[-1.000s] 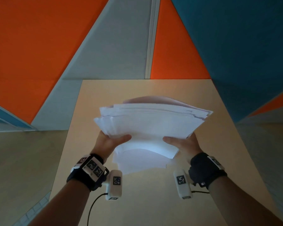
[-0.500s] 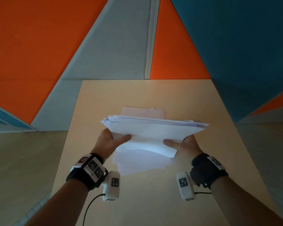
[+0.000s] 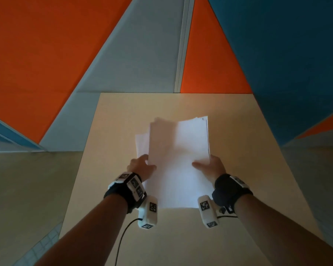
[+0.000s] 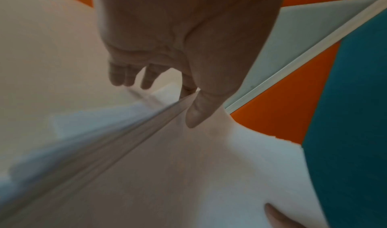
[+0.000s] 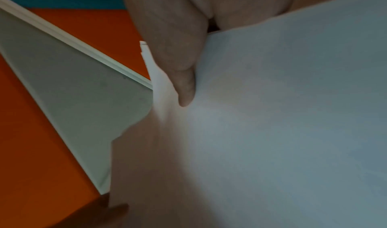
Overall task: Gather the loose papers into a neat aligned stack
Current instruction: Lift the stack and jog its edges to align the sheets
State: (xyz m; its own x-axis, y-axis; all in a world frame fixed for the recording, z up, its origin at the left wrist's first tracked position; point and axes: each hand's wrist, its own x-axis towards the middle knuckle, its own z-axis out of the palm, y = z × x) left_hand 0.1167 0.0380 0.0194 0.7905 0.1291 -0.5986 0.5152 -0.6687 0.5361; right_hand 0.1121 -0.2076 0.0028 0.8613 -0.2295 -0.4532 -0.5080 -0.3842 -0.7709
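White papers (image 3: 178,162) gathered into one bundle, held upright over the middle of the tan surface (image 3: 238,131). Gripped at the left edge by the left hand (image 3: 141,167), thumb in front and fingers (image 4: 134,75) curled behind; pinched at the right edge by the right hand (image 3: 211,167), thumb flat on the front sheet, its other fingers hidden. Collecting apparently done: no stray sheets visible elsewhere. Aligning not finished: right edges nearly flush, but a few sheets poking out at the far left, top corners stepped. Probably left to do: tapping edges square, then laying the stack flat.
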